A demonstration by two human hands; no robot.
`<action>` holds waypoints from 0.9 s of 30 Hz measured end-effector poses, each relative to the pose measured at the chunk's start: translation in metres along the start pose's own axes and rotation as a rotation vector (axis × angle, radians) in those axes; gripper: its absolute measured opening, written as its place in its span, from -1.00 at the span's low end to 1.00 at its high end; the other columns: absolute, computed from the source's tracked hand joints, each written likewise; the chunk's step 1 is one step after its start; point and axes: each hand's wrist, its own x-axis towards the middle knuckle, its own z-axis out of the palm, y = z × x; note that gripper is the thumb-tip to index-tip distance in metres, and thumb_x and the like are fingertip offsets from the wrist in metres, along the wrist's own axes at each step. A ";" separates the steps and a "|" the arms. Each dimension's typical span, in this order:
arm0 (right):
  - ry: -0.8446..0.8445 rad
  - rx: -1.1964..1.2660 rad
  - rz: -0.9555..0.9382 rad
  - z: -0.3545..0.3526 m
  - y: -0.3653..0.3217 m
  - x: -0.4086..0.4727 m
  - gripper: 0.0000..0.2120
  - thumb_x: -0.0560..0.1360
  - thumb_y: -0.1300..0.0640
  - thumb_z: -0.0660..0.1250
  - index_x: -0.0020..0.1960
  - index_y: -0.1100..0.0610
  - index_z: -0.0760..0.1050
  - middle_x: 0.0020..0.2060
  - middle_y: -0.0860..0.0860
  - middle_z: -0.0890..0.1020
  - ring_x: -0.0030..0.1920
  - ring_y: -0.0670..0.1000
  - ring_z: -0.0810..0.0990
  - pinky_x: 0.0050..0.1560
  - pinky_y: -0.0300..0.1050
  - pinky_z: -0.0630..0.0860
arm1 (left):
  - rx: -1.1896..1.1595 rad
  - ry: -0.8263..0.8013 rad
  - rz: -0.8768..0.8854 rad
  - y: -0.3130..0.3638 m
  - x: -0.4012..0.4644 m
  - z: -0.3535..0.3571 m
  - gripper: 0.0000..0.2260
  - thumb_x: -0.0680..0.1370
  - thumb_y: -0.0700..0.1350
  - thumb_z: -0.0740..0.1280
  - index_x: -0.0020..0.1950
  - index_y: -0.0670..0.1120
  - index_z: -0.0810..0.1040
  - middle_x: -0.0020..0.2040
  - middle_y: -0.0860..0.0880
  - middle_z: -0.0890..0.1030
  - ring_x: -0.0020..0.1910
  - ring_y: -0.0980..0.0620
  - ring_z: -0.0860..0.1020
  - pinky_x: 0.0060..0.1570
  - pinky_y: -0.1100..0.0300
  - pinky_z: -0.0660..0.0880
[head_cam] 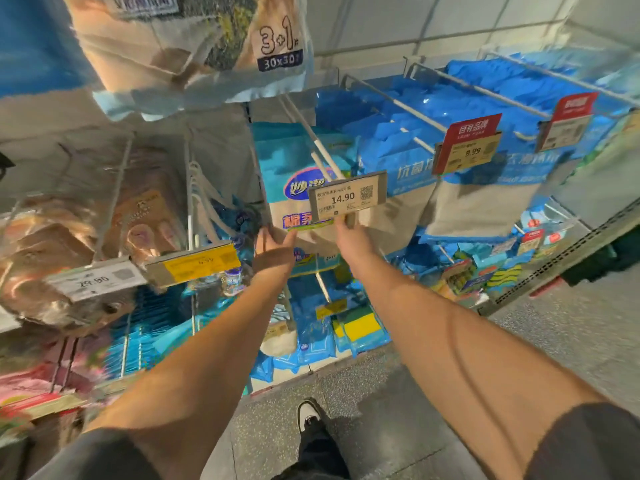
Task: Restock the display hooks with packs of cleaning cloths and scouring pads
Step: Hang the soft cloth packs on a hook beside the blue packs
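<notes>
A pack of cleaning cloths [294, 174], blue on top with beige cloth below, hangs at the front of a white display hook [320, 150], behind a price tag reading 14.90 [347, 197]. My left hand [273, 252] grips the pack's lower left edge, thumb on the front and fingers behind it. My right hand [353, 235] holds the pack's lower right part just under the tag, its fingertips hidden by the tag. More blue cloth packs [412, 140] fill the hooks to the right.
Red 9.99 tags [467, 143] stick out on the right hooks. A big "3+1" pack [194, 46] hangs overhead at left. Tags reading 6.99 [201, 261] and 29.90 [93, 279] jut out at left. Sponge packs [360, 327] hang lower. My shoe [309, 414] is on the speckled floor.
</notes>
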 end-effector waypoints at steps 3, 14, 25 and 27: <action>-0.009 -0.164 -0.097 -0.008 0.025 -0.037 -0.50 0.65 -0.17 0.10 0.29 0.20 0.50 0.19 0.20 0.58 0.21 0.22 0.53 0.07 -0.04 0.39 | 0.030 -0.019 0.050 -0.028 -0.032 -0.012 -0.46 0.58 0.24 0.20 0.39 -0.12 0.46 0.31 -0.20 0.57 0.28 -0.26 0.53 0.19 -0.04 0.47; -0.139 -0.440 -0.315 -0.017 0.123 -0.270 -0.61 0.64 -0.05 0.19 0.32 0.19 0.47 0.17 0.20 0.61 0.09 0.21 0.60 0.13 0.08 0.50 | 0.278 -0.150 0.236 -0.156 -0.261 -0.126 -0.66 0.64 0.00 0.30 0.37 -0.11 0.51 0.31 -0.12 0.59 0.19 -0.11 0.58 0.10 0.12 0.47; -0.385 -0.683 -0.579 0.103 0.128 -0.486 -0.56 0.64 -0.04 0.22 0.46 0.09 0.38 0.37 0.06 0.51 0.26 0.09 0.53 0.18 -0.06 0.47 | 0.608 -0.069 0.230 -0.287 -0.433 -0.331 -0.64 0.64 0.00 0.29 0.41 -0.09 0.49 0.39 -0.10 0.53 0.32 -0.13 0.51 0.26 0.05 0.45; -0.411 -0.737 -0.654 0.135 0.127 -0.517 -0.55 0.63 -0.04 0.24 0.47 0.09 0.38 0.38 0.06 0.50 0.29 0.09 0.51 0.23 -0.03 0.47 | 0.654 -0.051 0.236 -0.317 -0.454 -0.366 -0.62 0.64 0.02 0.29 0.41 -0.10 0.48 0.39 -0.11 0.51 0.34 -0.13 0.49 0.29 0.03 0.43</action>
